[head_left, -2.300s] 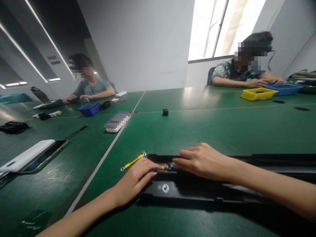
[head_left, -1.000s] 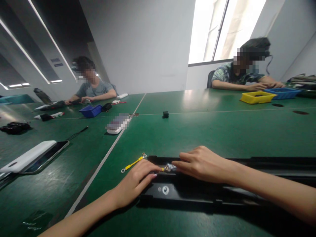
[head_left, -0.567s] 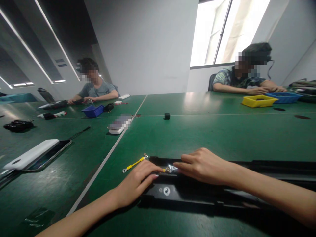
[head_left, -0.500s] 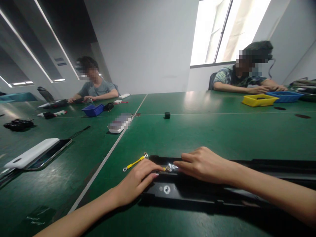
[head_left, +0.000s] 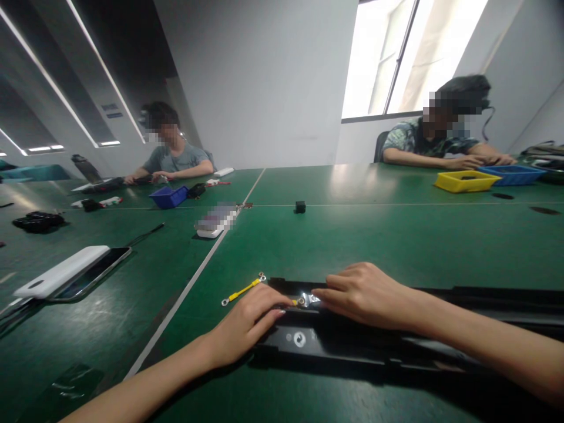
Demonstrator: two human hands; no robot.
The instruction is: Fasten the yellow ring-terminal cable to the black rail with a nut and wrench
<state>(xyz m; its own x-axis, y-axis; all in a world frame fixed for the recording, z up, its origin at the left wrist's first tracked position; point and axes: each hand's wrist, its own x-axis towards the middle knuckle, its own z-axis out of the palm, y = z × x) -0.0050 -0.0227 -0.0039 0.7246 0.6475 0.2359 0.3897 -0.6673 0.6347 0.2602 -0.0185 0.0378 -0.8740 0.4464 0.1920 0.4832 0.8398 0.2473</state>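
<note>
A long black bar-shaped assembly (head_left: pixel 396 346) lies across the green table (head_left: pixel 352 235) in front of me. My left hand (head_left: pixel 247 323) rests on its left end, fingers pressed together on a short yellow wire's ring terminal (head_left: pixel 301 301). My right hand (head_left: pixel 365 294) lies palm down on the bar, fingertips pinching a small shiny piece (head_left: pixel 314 299) right beside that terminal. A second yellow wire (head_left: pixel 242 290) with ring ends lies loose on the table just left of the bar.
A white power bank on a phone (head_left: pixel 73 273) lies at the left. A small black cube (head_left: pixel 300 206) sits mid-table. Two other people sit at the far side, with a blue bin (head_left: pixel 168 195), a yellow tray (head_left: pixel 466 180) and a blue tray (head_left: pixel 511 174).
Both hands stay at the same spot on the bar; the shiny piece has come into view between the fingertips. The view has shifted slightly.
</note>
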